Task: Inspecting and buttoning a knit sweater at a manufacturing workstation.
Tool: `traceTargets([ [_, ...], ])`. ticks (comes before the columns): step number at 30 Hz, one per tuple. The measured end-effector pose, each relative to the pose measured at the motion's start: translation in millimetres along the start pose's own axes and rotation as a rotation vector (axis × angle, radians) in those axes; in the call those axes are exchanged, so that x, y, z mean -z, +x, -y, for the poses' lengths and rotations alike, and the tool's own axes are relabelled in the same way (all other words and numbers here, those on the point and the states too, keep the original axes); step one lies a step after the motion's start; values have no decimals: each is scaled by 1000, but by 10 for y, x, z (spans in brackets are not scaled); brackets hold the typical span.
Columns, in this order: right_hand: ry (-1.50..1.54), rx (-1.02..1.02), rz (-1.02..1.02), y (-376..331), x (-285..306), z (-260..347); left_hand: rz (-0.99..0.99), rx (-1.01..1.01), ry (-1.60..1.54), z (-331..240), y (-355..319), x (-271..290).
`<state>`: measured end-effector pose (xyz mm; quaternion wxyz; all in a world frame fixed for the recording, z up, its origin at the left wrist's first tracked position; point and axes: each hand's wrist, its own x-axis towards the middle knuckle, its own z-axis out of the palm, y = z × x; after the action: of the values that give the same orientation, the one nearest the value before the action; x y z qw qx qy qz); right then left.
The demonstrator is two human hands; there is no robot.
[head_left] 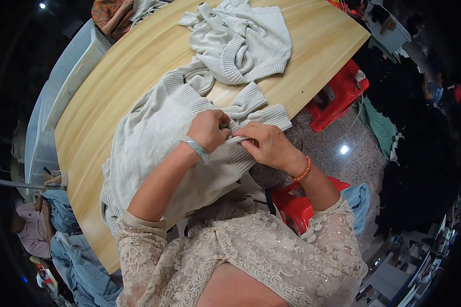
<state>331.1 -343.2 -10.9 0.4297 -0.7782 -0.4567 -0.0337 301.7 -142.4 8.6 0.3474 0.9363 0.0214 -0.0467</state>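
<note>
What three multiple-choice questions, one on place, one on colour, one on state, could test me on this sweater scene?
1. Where does the second sweater lie?
A. on the floor
B. on the table's far end
C. on a stool

2. What colour is the right wrist's bracelet?
A. orange
B. blue
C. black

3. What are both hands doing?
A. resting apart
B. pinching the near sweater's ribbed edge
C. holding scissors

Answers: 1 B, it is bunched beyond the near sweater; 2 A, orange beads; 3 B, left hand and right hand meet on the ribbing.
</note>
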Motion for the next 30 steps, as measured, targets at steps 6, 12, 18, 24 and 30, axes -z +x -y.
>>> traceTargets([
  [6, 35, -37, 34, 131, -7, 60, 47, 201, -640, 28, -58, 83],
  [12, 53, -84, -60, 175, -39, 182, 58, 276, -995, 56, -154, 113],
  [18, -38, 8, -97, 143, -52, 261, 63, 295, -1105, 94, -233, 113],
  [24, -8, -24, -19, 122, -49, 182, 68, -80, -853, 17, -471, 114],
  [30, 114, 21, 105, 201, -53, 32, -79, -4, -437, 39, -546, 94],
])
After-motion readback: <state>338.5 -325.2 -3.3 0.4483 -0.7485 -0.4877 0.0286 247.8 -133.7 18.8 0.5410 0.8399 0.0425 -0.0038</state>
